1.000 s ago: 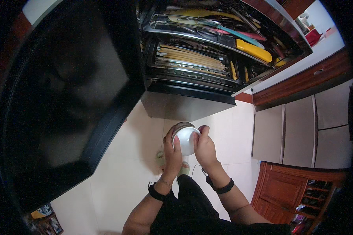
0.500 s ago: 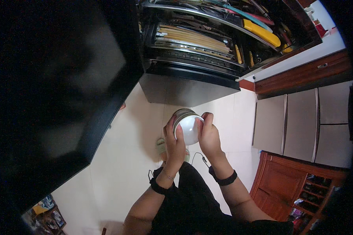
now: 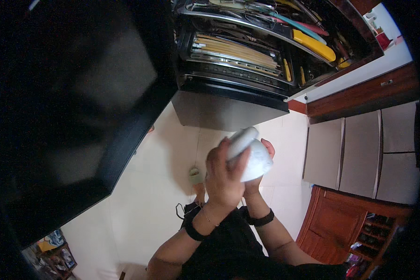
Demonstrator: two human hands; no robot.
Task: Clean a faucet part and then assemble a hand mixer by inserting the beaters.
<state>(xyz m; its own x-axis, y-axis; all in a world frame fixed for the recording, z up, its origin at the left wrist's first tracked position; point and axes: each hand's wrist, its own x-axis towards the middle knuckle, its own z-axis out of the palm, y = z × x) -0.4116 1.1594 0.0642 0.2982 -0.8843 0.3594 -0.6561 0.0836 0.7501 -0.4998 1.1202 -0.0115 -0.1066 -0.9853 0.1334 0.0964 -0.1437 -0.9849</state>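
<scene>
In front of my body I hold two pale round pieces that look like bowls, blurred by motion. The white bowl (image 3: 259, 163) is tipped on its side, its rounded outside facing up. My right hand (image 3: 253, 189) is closed round it from beneath and behind, with fingertips showing at its far right edge. My left hand (image 3: 226, 179) has its fingers wrapped round the second pale bowl (image 3: 243, 140), tilted just left of the white one. The two lie close together; I cannot tell whether they touch.
Ahead is an open drawer (image 3: 287, 91) with chopsticks (image 3: 238, 49) and a yellow-handled tool (image 3: 315, 45). A large black panel (image 3: 88, 116) fills the left. Grey cabinet fronts (image 3: 359, 149) and a reddish wooden cabinet (image 3: 331, 219) stand at right, above pale floor tiles (image 3: 144, 186).
The bowls have turned from showing a white inside to showing rounded outsides, and have come apart. Both hands have moved slightly right, the left now crossing in front of the right.
</scene>
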